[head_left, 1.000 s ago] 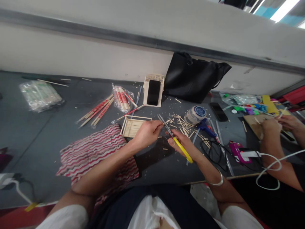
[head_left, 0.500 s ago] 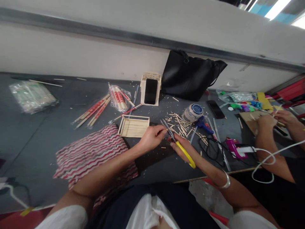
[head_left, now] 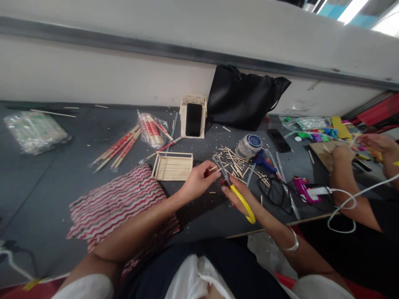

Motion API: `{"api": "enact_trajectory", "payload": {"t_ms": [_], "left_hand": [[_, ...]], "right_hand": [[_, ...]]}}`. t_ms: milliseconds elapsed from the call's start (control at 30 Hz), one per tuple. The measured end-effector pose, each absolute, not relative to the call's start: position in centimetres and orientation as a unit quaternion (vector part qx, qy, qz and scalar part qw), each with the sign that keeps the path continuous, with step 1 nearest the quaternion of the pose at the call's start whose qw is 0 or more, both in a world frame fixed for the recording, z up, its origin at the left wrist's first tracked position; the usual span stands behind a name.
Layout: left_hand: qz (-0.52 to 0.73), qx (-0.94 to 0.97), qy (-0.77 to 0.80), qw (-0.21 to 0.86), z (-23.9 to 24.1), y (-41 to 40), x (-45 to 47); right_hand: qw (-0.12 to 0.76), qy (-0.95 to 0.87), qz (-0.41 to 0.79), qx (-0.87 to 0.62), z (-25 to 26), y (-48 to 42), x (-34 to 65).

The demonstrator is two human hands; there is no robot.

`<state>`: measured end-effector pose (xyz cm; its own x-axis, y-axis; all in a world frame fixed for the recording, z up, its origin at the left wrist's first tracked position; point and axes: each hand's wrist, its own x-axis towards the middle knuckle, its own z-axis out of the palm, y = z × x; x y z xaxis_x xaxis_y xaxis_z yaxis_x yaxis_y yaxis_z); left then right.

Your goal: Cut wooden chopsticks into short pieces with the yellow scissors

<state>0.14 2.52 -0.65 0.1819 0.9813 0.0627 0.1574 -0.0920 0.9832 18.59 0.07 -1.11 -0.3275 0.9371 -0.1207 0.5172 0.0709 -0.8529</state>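
Observation:
My right hand (head_left: 241, 196) grips yellow-handled scissors (head_left: 237, 192), their blades pointing up and left toward a pile of cut sticks (head_left: 237, 162). Pinched in my left hand (head_left: 199, 179) is a thin wooden stick (head_left: 217, 167) whose tip lies at the scissor blades. A small tray made of sticks (head_left: 172, 166) sits just left of my left hand. Both hands hover over the dark grey mat (head_left: 77, 174).
A stick-built holder with a phone (head_left: 193, 119) and a black bag (head_left: 243, 96) stand at the back. Chopstick packs (head_left: 152, 129), a striped cloth (head_left: 121, 199), a tape roll (head_left: 249, 146), a glue gun (head_left: 304, 190) and cables lie around. Another person's hands (head_left: 358, 153) work at right.
The view has shifted a little left and down. My left hand has brought the stick closer to the scissor blades; my right hand holds the scissors in much the same place.

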Motion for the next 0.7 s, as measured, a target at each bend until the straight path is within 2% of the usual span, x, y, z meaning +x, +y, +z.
{"api": "enact_trajectory", "payload": {"t_ms": [267, 700], "left_hand": [[0.397, 0.734, 0.454, 0.311, -1.4, 2.1, -0.1], [0.347, 0.775, 0.464, 0.253, -1.8, 1.9, -0.1]], "right_hand": [[0.21, -0.662, 0.459, -0.554, -0.5, -1.0, 18.1], [0.216, -0.653, 0.488, -0.537, -0.8, -1.3, 18.3]]}}
